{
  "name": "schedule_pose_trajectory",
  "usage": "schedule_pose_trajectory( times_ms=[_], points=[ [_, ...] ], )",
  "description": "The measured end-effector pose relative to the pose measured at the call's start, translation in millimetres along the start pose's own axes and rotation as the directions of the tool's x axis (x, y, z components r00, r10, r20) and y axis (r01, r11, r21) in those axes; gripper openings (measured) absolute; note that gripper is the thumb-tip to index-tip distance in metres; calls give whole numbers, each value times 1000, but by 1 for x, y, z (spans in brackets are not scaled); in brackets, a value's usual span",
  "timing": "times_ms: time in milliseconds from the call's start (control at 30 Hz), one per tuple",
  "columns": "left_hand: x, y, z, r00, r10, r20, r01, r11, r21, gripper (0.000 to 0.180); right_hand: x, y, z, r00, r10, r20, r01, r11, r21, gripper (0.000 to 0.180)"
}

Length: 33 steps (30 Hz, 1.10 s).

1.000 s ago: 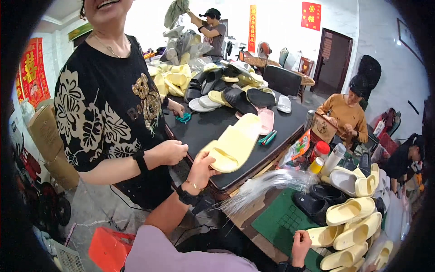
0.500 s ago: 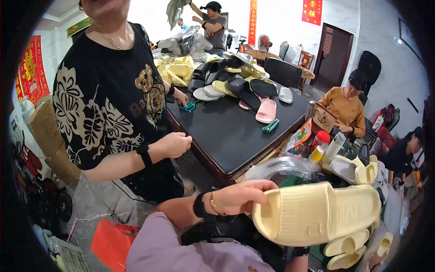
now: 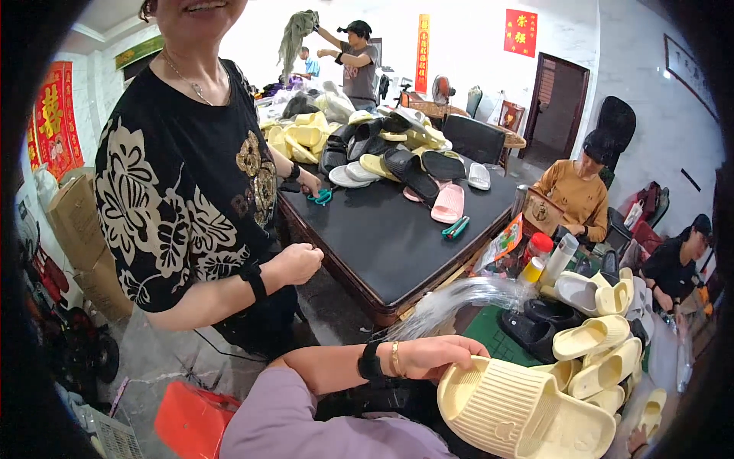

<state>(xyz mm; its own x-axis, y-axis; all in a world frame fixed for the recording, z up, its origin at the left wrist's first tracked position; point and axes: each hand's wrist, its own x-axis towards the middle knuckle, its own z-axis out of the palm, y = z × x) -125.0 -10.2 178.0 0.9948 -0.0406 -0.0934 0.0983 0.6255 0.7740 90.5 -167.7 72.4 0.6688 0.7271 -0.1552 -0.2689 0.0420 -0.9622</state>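
My left hand [image 3: 434, 356] pinches the heel end of a cream slipper [image 3: 501, 405] with a ribbed strap, holding it low in front of me. Part of my right hand [image 3: 637, 438] shows at the lower right rim, close to a cream slipper [image 3: 651, 411]; its fingers are too small and dim to read. Beyond the held slipper lies a stack of cream slippers [image 3: 608, 367], with black slippers [image 3: 529, 333] beside it on a green surface [image 3: 489, 335]. A bundle of clear plastic strips [image 3: 466, 302] lies at the table's near edge.
A person in a black patterned top stands at the left, one hand by teal scissors [image 3: 321, 197] on the black table [image 3: 367, 252]. A slipper pile [image 3: 382, 145] and a teal-handled cutter [image 3: 456, 227] lie there. A red stool [image 3: 191, 421] stands lower left.
The cream slipper in my left hand has moved lower and tilted, uncovering the black slippers and stack. My right hand has gone from beneath it to the lower right rim.
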Motion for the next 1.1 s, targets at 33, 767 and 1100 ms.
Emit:
schedule_pose_trajectory(
  times_ms=[33, 767, 1100],
  points=[
    [1, -1, -1, 999, -14, -44, 15, 1000, 16, 39, 0, 0, 0, 1000, -1, 7, 1, 1000, 3, 33],
    [72, -28, -106, 954, 95, -285, 83, 829, 554, 27, -38, 19, -90, 965, -252, -73, 164, 798, -580, 40],
    [107, -67, -99, 763, 627, -159, 274, -90, 957, 59, -14, 56, -84, 922, -387, 34, 226, 463, -857, 43]
  ],
)
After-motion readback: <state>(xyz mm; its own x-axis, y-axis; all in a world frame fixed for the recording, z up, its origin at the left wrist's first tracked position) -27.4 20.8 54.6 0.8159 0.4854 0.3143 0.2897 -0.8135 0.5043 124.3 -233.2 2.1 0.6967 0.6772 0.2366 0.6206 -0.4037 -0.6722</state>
